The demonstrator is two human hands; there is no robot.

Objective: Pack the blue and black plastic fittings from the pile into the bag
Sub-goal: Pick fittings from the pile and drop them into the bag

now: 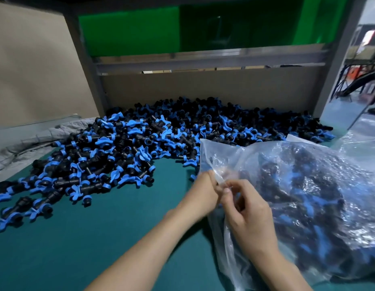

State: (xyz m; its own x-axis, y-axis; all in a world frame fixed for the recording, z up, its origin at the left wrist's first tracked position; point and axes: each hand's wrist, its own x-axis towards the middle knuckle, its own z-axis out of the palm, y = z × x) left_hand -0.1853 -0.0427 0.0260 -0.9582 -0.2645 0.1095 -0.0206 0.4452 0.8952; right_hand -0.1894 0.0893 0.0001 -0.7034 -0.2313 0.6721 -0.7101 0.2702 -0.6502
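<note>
A big pile of blue and black plastic fittings (140, 143) spreads across the back and left of the green table (98, 238). On the right lies a clear plastic bag (308, 196), bulging with fittings. My left hand (201, 194) and my right hand (249, 213) meet at the bag's left edge. Both pinch the thin plastic of its mouth between their fingertips. A loose flap of the bag (211, 152) stands up above my hands. No fitting shows in either hand.
A cardboard wall (203, 87) closes the back of the bench, and a cardboard sheet (35, 70) leans at the left. Crumpled grey cloth (25, 143) lies at the far left. More clear plastic (362, 135) sits at the far right.
</note>
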